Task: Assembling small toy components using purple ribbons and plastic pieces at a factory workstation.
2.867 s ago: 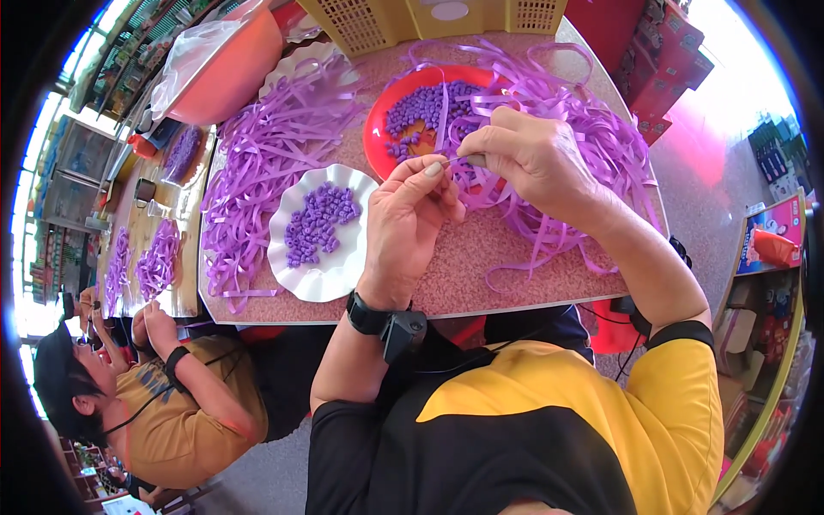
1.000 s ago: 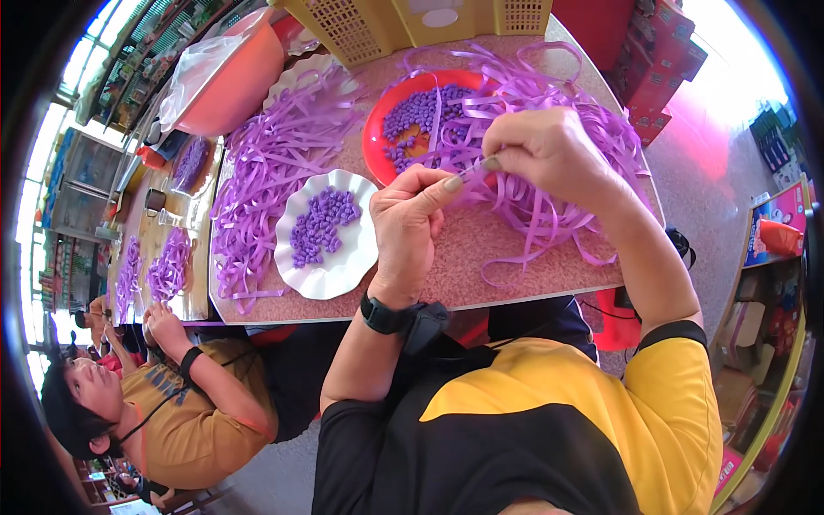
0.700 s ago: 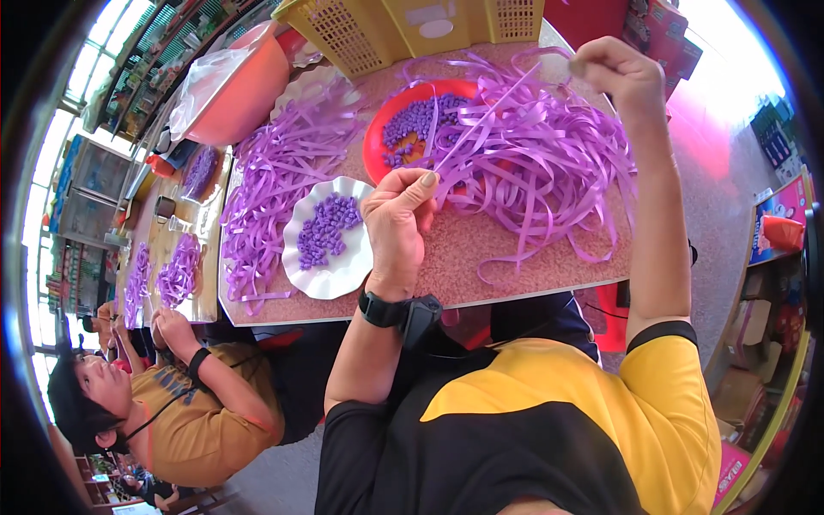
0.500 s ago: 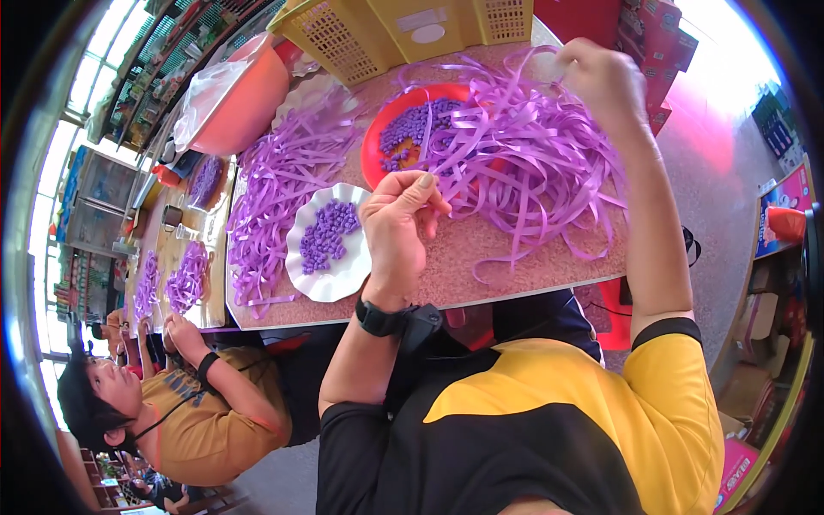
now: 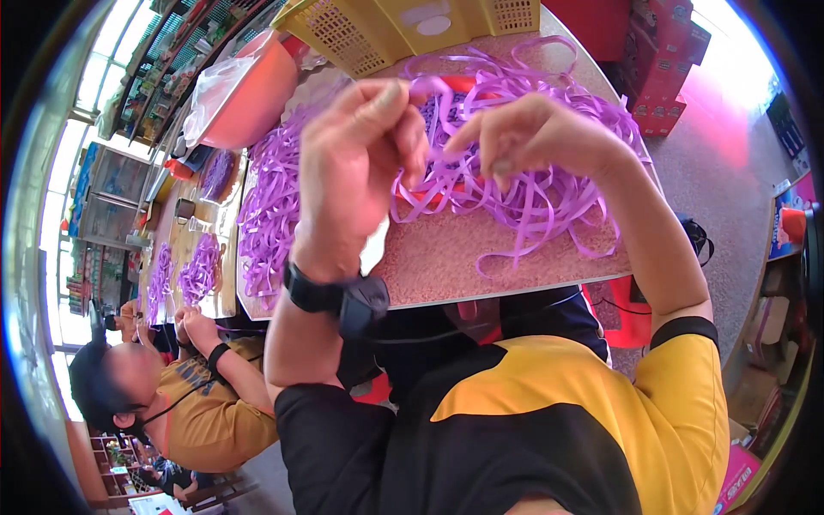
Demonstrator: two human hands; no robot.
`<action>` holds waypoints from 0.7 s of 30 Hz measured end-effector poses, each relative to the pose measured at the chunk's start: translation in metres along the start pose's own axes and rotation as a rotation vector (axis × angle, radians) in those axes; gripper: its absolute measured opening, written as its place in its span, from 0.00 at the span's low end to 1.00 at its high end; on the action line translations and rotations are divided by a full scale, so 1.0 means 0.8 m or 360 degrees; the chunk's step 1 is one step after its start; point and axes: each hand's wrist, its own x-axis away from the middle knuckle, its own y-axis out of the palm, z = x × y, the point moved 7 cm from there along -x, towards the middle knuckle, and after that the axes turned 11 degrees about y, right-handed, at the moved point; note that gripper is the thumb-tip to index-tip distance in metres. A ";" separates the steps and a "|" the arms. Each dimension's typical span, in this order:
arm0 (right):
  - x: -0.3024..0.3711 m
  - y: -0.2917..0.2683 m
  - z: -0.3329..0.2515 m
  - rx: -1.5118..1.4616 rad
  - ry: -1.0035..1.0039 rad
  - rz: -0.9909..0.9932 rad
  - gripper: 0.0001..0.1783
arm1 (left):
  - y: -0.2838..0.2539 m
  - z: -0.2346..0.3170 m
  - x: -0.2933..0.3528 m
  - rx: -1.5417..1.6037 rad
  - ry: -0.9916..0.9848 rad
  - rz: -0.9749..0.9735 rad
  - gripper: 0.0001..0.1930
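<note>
Left hand (image 5: 356,167) pinches purple ribbon (image 5: 436,85); right hand (image 5: 549,142) loosely spread, seemingly empty, blurred. Ribbon heap (image 5: 532,193), one o'clock, unworked; tally hidden.

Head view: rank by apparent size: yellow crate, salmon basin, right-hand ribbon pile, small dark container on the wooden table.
1. Ribbon pile, partly behind the hands
2. Yellow crate, cut off by the top edge
3. Salmon basin
4. Dark container

Ranked by visible area; true sizes unsure, since distances from the camera differ.
</note>
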 end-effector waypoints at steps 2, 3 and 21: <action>0.001 -0.012 0.002 0.0019 0.0035 -0.0010 0.04 | -0.023 0.021 -0.026 -0.0126 0.0117 0.0023 0.13; 0.002 -0.020 0.000 0.0046 0.0066 -0.0024 0.05 | -0.055 0.040 -0.042 -0.0272 0.0219 0.0087 0.12; 0.009 -0.068 0.012 0.0224 -0.0107 0.0738 0.07 | -0.191 -0.064 -0.096 -0.2141 0.0099 -0.0465 0.12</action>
